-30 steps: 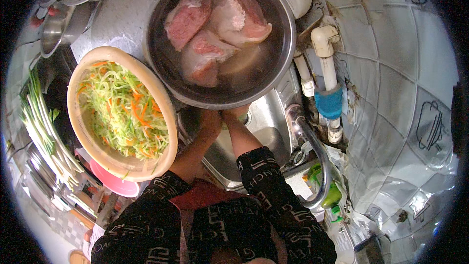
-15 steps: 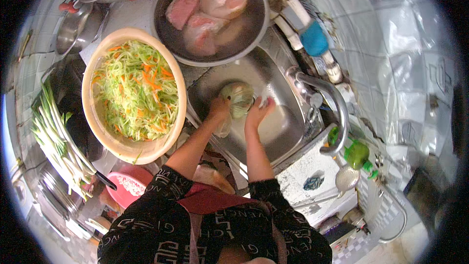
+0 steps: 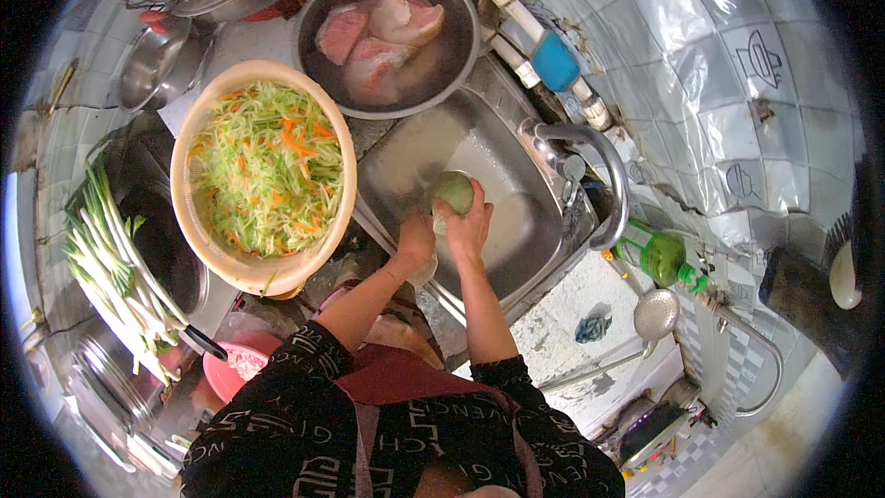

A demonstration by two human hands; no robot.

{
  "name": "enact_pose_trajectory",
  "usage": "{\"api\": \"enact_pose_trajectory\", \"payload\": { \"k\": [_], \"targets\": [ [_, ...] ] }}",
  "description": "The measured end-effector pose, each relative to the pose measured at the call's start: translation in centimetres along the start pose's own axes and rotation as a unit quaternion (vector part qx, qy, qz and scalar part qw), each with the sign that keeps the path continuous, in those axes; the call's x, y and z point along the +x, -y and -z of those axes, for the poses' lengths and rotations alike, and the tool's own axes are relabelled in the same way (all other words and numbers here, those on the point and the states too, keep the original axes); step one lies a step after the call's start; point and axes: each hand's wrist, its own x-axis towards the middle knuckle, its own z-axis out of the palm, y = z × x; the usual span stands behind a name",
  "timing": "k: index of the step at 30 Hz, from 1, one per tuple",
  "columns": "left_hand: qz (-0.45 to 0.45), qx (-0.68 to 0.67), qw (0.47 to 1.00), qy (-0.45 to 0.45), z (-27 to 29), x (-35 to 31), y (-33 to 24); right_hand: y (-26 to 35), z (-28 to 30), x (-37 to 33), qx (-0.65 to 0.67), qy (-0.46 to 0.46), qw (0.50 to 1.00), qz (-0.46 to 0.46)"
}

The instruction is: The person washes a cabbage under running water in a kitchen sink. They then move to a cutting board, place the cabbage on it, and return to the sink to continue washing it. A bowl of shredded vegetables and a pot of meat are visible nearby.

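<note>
Over the steel sink [image 3: 516,258], my right hand [image 3: 468,223] is closed round the side of a rounded pale green thing [image 3: 452,186], whose kind I cannot make out. My left hand [image 3: 417,238] is closed beside it, at its lower left, on what looks like a clear plastic bag [image 3: 424,271]. Part of that bag hangs below my left wrist. The fingertips of my left hand are mostly hidden.
Left of the sink stands a beige basket [image 3: 187,212] of shredded green and orange vegetables. Behind is a metal basin [image 3: 466,65] with raw meat in water. A curved faucet [image 3: 616,175] rises at the sink's right, near a green bottle [image 3: 662,256]. Scallions [image 3: 115,286] lie far left.
My right hand has moved left and now wraps the pale green thing. My left hand has dropped lower, beneath it. The whole view has shifted slightly.
</note>
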Motion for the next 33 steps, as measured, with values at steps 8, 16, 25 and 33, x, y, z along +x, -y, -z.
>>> {"api": "enact_pose_trajectory", "payload": {
  "k": [8,16,25,33],
  "targets": [
    [0.180,-0.369,0.907,0.094,5.3,1.6,-0.4,-1.1,-6.3,5.5,-0.180,-0.033,0.962,0.205],
    [0.180,-0.310,0.932,-0.048,-0.2,3.2,1.8,-1.8,-11.5,7.2,-0.172,-0.019,0.963,0.204],
    [0.373,-0.436,0.819,-0.006,1.1,6.1,0.6,-0.1,-13.2,10.5,-0.200,0.099,0.960,0.168],
    [0.328,-0.251,0.909,0.057,0.2,6.9,1.3,-0.2,-13.9,10.7,-0.233,0.119,0.948,0.181]
  ]
}}
